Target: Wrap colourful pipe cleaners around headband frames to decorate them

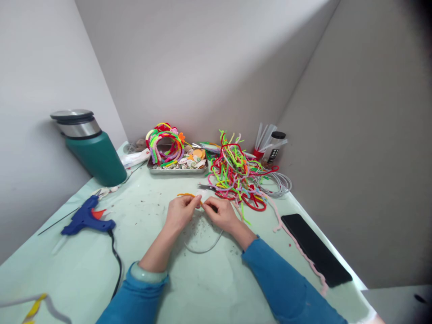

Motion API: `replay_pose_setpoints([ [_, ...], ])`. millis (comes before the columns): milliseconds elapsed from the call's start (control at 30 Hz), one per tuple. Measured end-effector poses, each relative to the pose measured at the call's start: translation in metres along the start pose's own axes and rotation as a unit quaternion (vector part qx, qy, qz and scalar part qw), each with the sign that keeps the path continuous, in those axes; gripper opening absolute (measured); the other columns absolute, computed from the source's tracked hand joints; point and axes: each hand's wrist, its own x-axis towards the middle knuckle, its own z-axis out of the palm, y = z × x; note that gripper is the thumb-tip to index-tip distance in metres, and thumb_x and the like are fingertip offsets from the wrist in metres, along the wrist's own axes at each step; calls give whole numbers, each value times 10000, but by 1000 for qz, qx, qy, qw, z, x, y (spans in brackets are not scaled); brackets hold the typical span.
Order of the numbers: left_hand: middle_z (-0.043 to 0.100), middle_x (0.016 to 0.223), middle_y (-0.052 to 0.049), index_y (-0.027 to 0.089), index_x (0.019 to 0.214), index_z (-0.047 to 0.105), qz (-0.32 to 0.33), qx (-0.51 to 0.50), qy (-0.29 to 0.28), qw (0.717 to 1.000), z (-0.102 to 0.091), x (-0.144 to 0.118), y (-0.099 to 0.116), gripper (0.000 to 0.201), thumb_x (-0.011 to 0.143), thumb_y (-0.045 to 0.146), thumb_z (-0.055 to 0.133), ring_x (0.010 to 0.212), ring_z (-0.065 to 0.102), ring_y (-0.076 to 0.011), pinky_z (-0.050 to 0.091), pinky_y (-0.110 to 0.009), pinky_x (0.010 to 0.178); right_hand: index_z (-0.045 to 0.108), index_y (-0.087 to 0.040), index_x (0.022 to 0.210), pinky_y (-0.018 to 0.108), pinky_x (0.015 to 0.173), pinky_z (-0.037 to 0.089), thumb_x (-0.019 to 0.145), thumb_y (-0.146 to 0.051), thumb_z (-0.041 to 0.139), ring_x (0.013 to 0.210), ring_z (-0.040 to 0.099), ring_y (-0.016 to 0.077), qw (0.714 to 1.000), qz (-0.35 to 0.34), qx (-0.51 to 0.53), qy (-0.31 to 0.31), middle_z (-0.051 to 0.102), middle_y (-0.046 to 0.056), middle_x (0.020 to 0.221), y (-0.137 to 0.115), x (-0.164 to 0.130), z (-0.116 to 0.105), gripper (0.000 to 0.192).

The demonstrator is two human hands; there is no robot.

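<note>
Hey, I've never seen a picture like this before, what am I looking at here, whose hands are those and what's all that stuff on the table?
This is one picture from a camera worn on a person's head, looking forward and down, so the two arms in blue sleeves are the wearer's own. There is no machine, just bare hands.

The left hand and the right hand meet in the middle and together pinch an orange pipe cleaner. A thin clear loop, hard to identify, hangs below them.

Everything sits on a pale green table in a corner. On the left lie a blue glue gun with its black cord and a green flask tilted by the lens. At the back stand a metal tray of small cut-outs and finished colourful hoops, plus a tangled pile of pipe cleaners. On the right lies a black phone.
</note>
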Motion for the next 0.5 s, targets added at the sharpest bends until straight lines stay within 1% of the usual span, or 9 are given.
replay_pose_setpoints([
  [133,539,434,18,161,678,670,17,-36,-6,999,0,1,-2,389,743,501,492,420,481,-119,334,-223,466,582,-168,704,211,537,337,842,-223,468,548,469,99,1000,10,3,15,558,-12,613,1,0,0,187],
  [267,645,603,-9,155,776,683,28,-60,-10,998,4,4,-8,327,708,449,557,440,499,-107,364,-220,475,583,-167,708,209,528,330,835,-213,470,546,466,98,999,13,11,27,548,-17,607,3,1,1,176],
  [367,680,727,-34,156,817,689,46,-60,-13,997,6,6,-12,314,708,423,565,470,514,-104,387,-222,492,588,-165,714,208,525,328,834,-213,472,546,465,98,999,14,10,29,544,-17,602,4,1,1,174],
  [433,684,744,-41,159,828,696,53,-47,-16,997,6,6,-14,296,718,398,559,498,530,-112,397,-223,501,590,-163,720,206,526,328,831,-208,476,546,466,97,1000,13,8,26,545,-18,603,3,2,0,166],
  [500,679,697,-38,162,845,700,54,-29,-18,998,7,6,-15,278,724,365,553,530,551,-125,405,-222,510,592,-161,724,203,530,331,828,-202,478,549,466,96,1000,13,8,22,548,-18,608,3,1,0,160],
])
